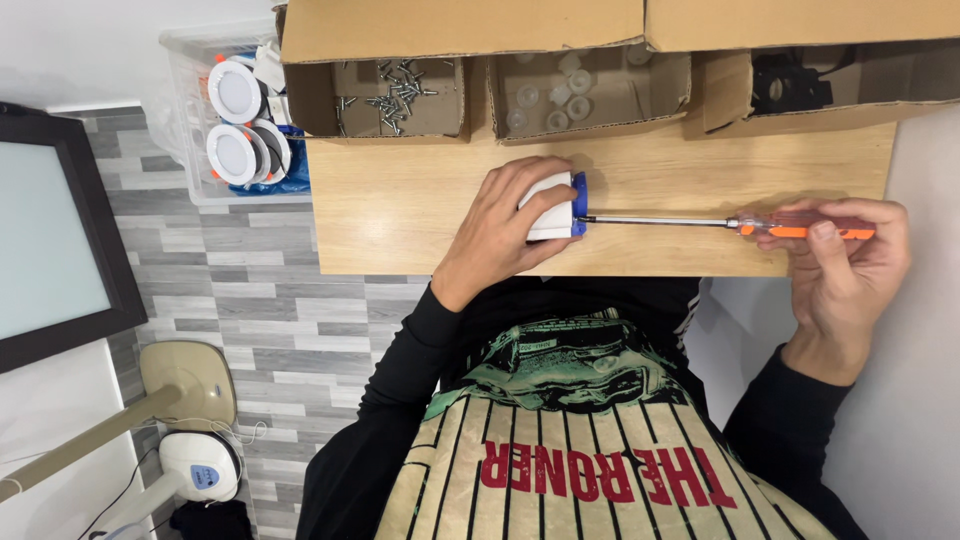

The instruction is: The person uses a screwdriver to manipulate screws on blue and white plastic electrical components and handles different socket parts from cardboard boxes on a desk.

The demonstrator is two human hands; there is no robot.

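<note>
My left hand (505, 228) grips a small white lamp housing with a blue rim (557, 207), held on its side on the wooden table (400, 200). My right hand (845, 270) holds the orange handle of a long screwdriver (740, 224). Its metal shaft runs level to the left, and the tip meets the blue end of the housing.
Three open cardboard boxes stand along the table's far edge: one with screws (395, 98), one with clear round caps (570, 95), one with black parts (790, 88). A clear plastic bin (190, 130) of round white lamps sits at the left, over the grey floor.
</note>
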